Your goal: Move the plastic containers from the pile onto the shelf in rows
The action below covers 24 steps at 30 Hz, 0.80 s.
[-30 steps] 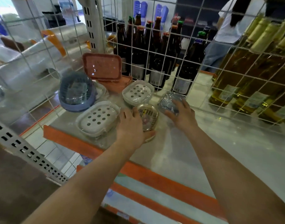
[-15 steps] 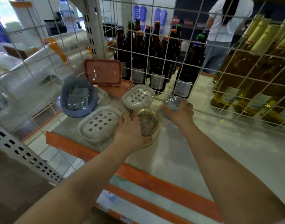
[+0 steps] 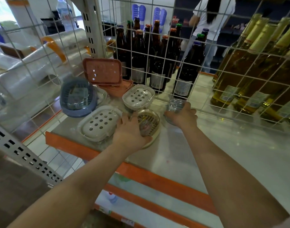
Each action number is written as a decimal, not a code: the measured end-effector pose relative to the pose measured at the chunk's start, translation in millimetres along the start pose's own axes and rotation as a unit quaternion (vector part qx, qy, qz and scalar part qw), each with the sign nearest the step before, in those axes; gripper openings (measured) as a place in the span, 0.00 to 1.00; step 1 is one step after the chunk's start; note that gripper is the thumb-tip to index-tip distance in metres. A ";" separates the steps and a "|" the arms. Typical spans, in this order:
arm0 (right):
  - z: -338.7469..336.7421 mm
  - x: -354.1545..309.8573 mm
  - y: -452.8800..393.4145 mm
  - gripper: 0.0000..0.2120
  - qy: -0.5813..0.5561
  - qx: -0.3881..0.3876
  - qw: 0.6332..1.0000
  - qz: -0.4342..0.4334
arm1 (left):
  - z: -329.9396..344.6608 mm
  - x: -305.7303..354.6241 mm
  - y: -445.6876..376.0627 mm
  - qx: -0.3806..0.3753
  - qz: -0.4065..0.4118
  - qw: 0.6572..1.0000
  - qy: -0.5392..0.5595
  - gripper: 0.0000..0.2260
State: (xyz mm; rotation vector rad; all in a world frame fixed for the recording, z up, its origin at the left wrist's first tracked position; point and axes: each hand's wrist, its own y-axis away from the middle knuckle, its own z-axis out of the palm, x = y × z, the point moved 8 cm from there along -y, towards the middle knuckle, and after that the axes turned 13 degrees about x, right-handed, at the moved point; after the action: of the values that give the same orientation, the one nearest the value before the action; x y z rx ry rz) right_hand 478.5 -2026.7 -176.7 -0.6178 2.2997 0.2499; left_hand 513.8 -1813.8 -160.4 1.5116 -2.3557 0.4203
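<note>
Little is changing since the earlier frame: left hand (image 3: 131, 132) is still gripping the beige oval container (image 3: 149, 124) mid-shelf (image 3: 223, 153); right hand (image 3: 182, 115), at 2 o'clock, is grasping the clear container (image 3: 175, 104). Label text unreadable.

Left hand (image 3: 130, 131) on oval container (image 3: 149, 124); perforated container (image 3: 99, 125) left; another (image 3: 138, 97) behind; right hand (image 3: 182, 115) right.

two white perforated containers (image 3: 100, 125) (image 3: 138, 97), one blue basket (image 3: 77, 97).

Orange-edged shelf (image 3: 85, 149) holds white hole-dotted containers (image 3: 99, 125), a blue basket (image 3: 77, 97), a pink star-speckled case (image 3: 102, 71).
</note>
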 end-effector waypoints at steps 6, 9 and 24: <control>-19.0 17.6 24.1 0.39 0.001 0.018 1.000 0.002 | -4.0 -1.6 15.2 0.017 -0.006 1.000 0.008 0.40; -34.4 29.9 38.2 0.39 -0.015 0.035 0.999 0.004 | -9.5 -2.6 22.9 0.033 -0.006 0.999 0.024 0.41; -169.3 111.1 106.5 0.36 -0.069 0.142 0.987 0.032 | -5.9 83.8 77.6 0.025 0.061 0.990 0.122 0.38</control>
State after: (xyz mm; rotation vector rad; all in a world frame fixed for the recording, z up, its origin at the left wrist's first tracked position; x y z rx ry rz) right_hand 253.8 -2033.5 -133.6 -0.3711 2.1699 -0.0072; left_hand 410.4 -1849.2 -126.7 1.2608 -2.2647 0.6579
